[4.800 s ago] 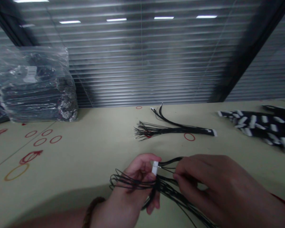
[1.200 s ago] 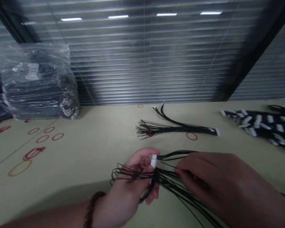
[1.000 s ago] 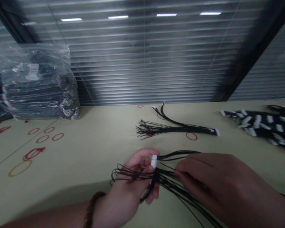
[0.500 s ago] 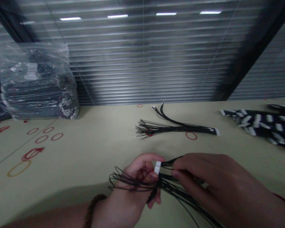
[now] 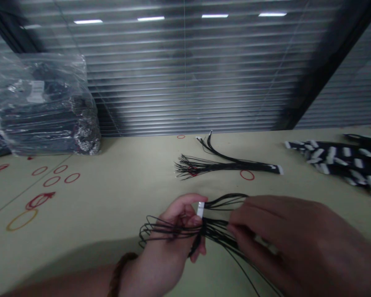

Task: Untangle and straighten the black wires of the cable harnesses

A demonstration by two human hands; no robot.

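Near the bottom middle, my left hand (image 5: 173, 239) grips a wire harness by its white connector (image 5: 200, 209), held between thumb and fingers. Thin black wires (image 5: 222, 229) run from the connector to the right, and some loop back to the left over the wrist. At the right, my right hand (image 5: 284, 235) has its thumb and index finger pinched together by these wires, partly covering them. Its fingertips seem to close on one or more black wires. Beyond both hands, another black wire harness (image 5: 235, 166) lies on the table with fanned-out ends on its left.
A clear plastic bag (image 5: 46, 107) of black cables stands at the back left. Several red rubber bands (image 5: 52, 181) and a yellow one (image 5: 21, 220) lie on the left. Black harnesses with white connectors (image 5: 343, 159) are piled at the right. Window blinds (image 5: 185, 82) rise behind the table.
My right hand has drawn a little to the right, away from the connector, showing more of the upper wires. My left hand still grips the connector, slightly higher and further left in view.
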